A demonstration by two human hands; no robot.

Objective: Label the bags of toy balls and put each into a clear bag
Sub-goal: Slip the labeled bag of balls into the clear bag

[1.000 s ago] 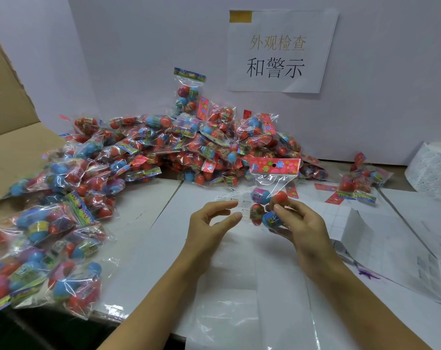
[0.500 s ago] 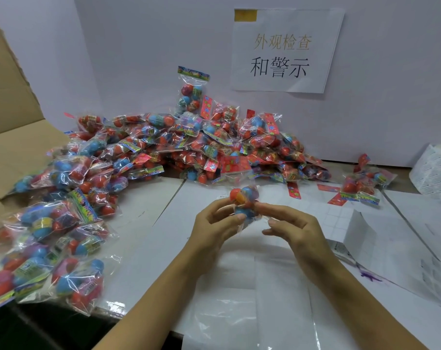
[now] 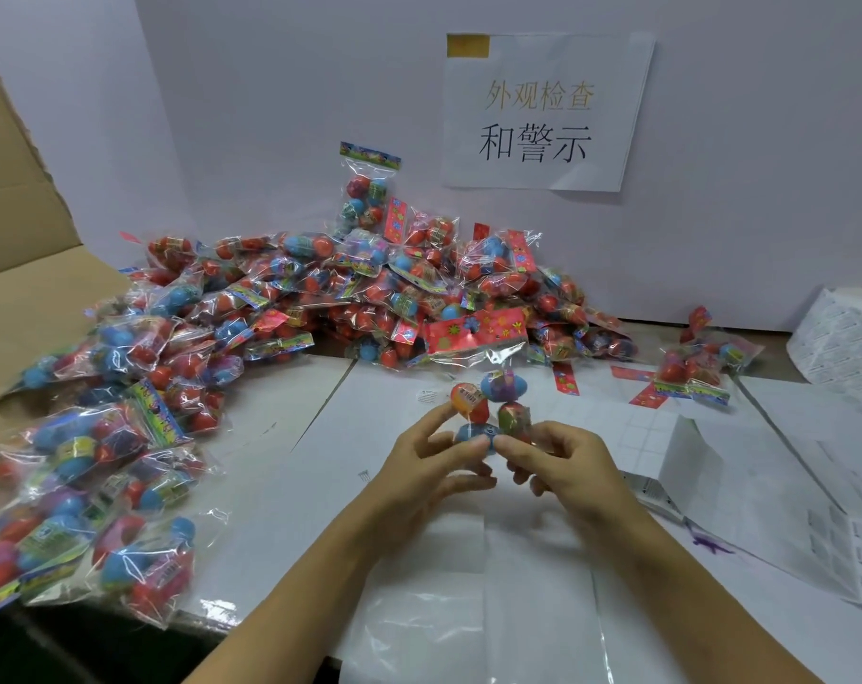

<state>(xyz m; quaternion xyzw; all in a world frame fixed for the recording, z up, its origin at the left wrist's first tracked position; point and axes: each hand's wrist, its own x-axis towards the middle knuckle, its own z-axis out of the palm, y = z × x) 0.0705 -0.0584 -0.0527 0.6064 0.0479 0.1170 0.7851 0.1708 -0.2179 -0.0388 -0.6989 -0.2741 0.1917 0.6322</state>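
Bag point(image 3: 488, 387) is hanging upright above the bench point(image 3: 320, 436), both hands' point(image 3: 434, 456) point(image 3: 562, 461) grips pinching its lower balls, probably to expose a face for labelling.

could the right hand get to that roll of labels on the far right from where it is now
Probably yes, but not straight away: the right hand is pinching the bag of toy balls together with the left hand. Only flat paper sheets lie between it and the label roll.
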